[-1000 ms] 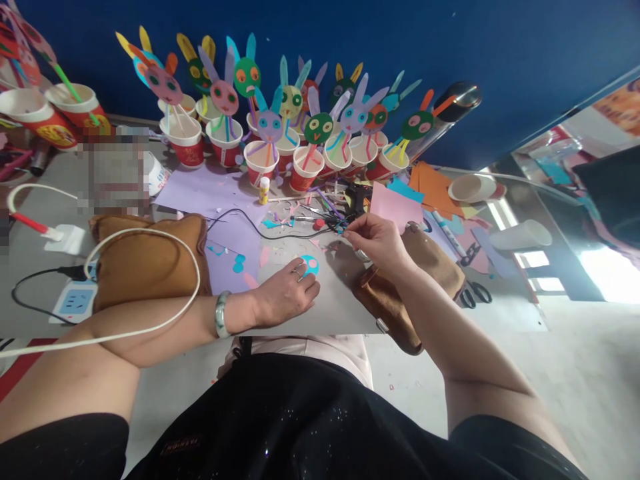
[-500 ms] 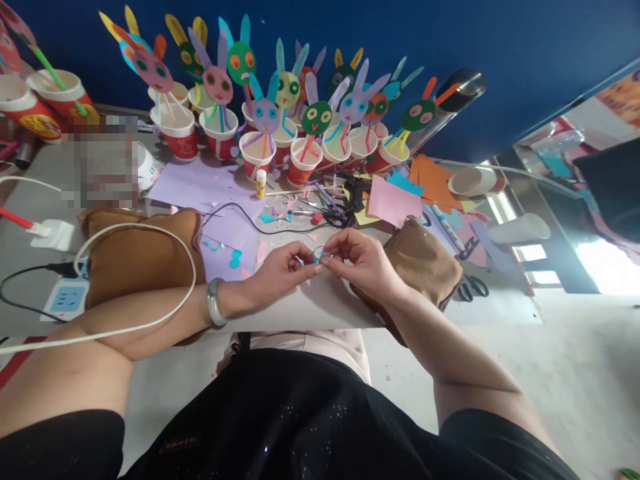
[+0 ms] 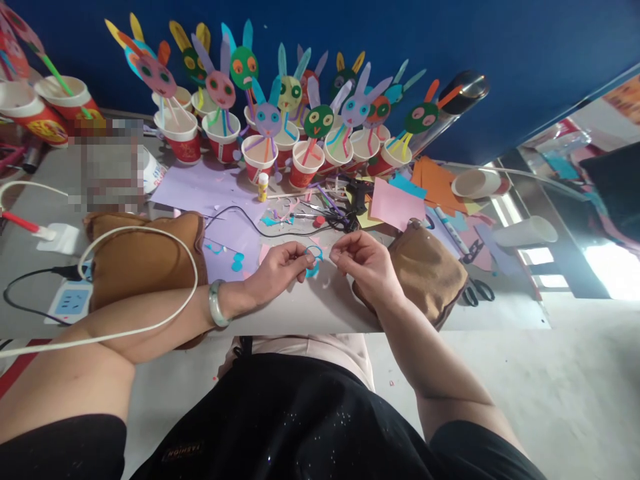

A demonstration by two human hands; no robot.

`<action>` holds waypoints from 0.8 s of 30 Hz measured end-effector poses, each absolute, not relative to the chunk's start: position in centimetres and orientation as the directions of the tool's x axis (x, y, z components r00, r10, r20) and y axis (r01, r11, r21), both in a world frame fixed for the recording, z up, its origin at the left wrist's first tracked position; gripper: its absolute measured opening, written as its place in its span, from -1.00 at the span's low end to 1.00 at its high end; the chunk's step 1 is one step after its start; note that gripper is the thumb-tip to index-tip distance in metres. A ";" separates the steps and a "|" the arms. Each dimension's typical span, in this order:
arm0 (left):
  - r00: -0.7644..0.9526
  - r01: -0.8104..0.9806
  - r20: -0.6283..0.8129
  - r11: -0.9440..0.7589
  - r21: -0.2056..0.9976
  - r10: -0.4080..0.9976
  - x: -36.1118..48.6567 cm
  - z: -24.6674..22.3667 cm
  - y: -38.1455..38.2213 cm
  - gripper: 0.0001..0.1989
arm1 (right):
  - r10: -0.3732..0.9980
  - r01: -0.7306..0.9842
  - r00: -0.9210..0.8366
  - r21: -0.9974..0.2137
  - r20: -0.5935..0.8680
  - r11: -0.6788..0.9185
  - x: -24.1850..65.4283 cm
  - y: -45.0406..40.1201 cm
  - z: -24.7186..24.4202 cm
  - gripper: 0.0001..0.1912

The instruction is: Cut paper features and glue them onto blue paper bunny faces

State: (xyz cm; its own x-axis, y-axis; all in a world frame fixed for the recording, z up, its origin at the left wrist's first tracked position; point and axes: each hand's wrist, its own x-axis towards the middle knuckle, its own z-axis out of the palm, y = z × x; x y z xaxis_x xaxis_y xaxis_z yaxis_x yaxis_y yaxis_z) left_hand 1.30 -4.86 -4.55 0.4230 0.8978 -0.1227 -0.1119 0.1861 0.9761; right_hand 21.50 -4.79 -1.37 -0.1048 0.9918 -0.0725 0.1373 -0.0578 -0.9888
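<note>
Between thumb and fingertips my left hand (image 3: 284, 269) pinches a small blue paper piece (image 3: 314, 260) with a ring-like cut-out shape. To its right, my right hand (image 3: 363, 261) has its thumb and fingertips pressed together, a short gap away from the blue piece; anything between those fingertips is too small to make out. Two blue paper discs (image 3: 238, 260) lie on the purple paper (image 3: 227, 237) left of my hands. A glue stick (image 3: 263, 187) stands behind them.
Paper cups (image 3: 307, 162) with rabbit-faced figures line the back. Brown cushions (image 3: 145, 257) flank my forearms, a white cable looping over the left one. Black-handled scissors (image 3: 479, 292), a glue gun (image 3: 359, 193), pink paper (image 3: 397, 202) and a power strip (image 3: 70, 301) lie around.
My hands have moved apart, the right one shifting away to the right. The blue piece now hangs from my left fingertips and shows more fully.
</note>
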 end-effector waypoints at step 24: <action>0.422 -0.078 -0.126 0.174 0.982 0.898 1.2 -4.1 -4.8 -0.75 | 0.953 0.069 -0.153 -0.965 -0.262 -0.254 20.4 -5.4 -2.2 -0.78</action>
